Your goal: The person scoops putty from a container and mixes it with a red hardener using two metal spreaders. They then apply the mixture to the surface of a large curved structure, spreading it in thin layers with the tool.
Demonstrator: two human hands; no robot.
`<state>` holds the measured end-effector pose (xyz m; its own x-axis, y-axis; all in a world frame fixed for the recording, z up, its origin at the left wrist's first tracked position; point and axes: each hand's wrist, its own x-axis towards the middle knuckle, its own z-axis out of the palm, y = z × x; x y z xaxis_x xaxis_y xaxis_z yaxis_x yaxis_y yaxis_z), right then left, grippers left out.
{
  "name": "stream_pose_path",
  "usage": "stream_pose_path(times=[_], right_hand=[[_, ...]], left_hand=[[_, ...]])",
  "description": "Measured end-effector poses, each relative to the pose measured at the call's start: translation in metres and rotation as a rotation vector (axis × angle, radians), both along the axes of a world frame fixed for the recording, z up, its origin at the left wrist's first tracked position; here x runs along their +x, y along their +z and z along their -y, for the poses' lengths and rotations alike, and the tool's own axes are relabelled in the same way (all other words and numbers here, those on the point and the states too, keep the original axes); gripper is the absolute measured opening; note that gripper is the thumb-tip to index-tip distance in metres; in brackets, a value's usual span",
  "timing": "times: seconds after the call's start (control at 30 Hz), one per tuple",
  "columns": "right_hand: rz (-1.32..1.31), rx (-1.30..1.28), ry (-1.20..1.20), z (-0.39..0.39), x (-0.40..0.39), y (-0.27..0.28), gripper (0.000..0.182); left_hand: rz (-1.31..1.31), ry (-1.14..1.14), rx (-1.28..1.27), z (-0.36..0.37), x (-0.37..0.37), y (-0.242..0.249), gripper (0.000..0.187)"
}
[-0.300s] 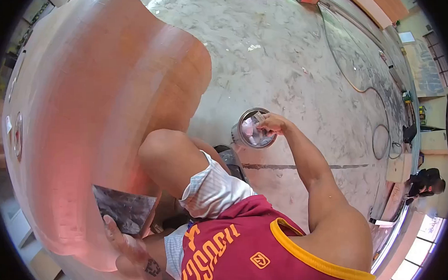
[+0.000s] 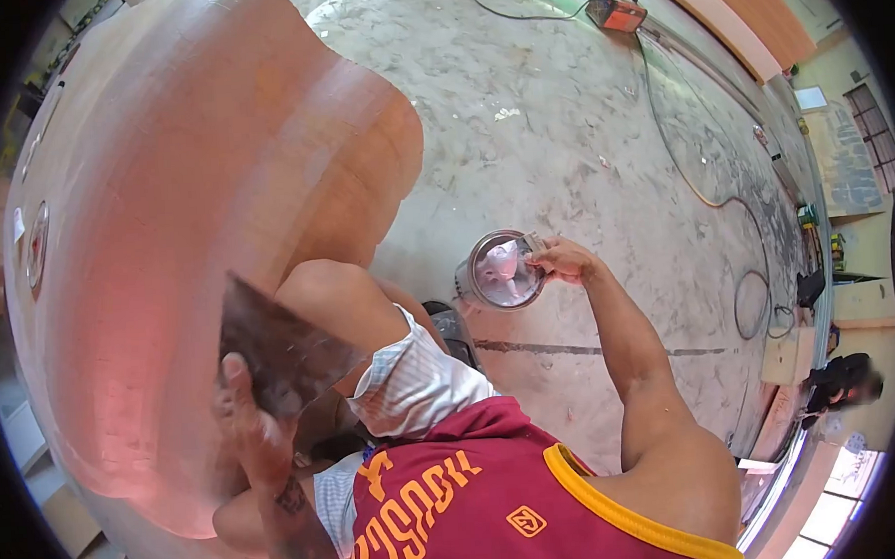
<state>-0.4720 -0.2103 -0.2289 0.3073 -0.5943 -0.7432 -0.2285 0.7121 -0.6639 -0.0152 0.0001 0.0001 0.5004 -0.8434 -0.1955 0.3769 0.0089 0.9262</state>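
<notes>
My left hand [image 2: 254, 428] grips a dark, flat, smeared board [image 2: 283, 349], thumb on its near face. The board is tilted beside my bent knee, in front of a large curved pinkish-orange form [image 2: 180, 211]. My right hand [image 2: 569, 262] is closed on what looks like a putty knife [image 2: 534, 244], at the right rim of a round metal tin [image 2: 465, 291]. Pale pink and whitish paste [image 2: 505, 277] lies inside the tin. Part of the knife is hidden by my fingers.
A dark grey object [image 2: 455, 329] is partly hidden beside my leg. An orange and black machine [image 2: 616, 10] stands at the back, with a hose [image 2: 688, 174] along the floor on the right. Another person [image 2: 844, 387] is at the far right.
My left hand has lifted the board up and rightward, nearer my knee. My right hand has drawn the putty knife from inside the tin toward its right rim.
</notes>
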Motion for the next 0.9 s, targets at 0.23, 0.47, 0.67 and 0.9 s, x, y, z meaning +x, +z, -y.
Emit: stream_pose_path(times=[0.23, 0.47, 0.67, 0.9], right_hand=[[0.155, -0.19, 0.086, -0.007, -0.017, 0.104, 0.016], [0.086, -0.486, 0.16, -0.005, -0.008, 0.249, 0.017], [0.036, -0.814, 0.268, -0.003, 0.014, 0.347, 0.013], [0.147, -1.204, 0.325, -0.014, 0.112, 0.363, 0.013]], left_hand=[[0.334, -0.368, -0.033, 0.068, -0.054, -0.014, 0.034], [0.534, -0.586, 0.002, 0.137, -0.107, -0.05, 0.037], [0.355, -0.623, -0.139, 0.172, -0.144, -0.053, 0.034], [-0.099, -0.445, -0.302, 0.13, -0.093, 0.013, 0.042]])
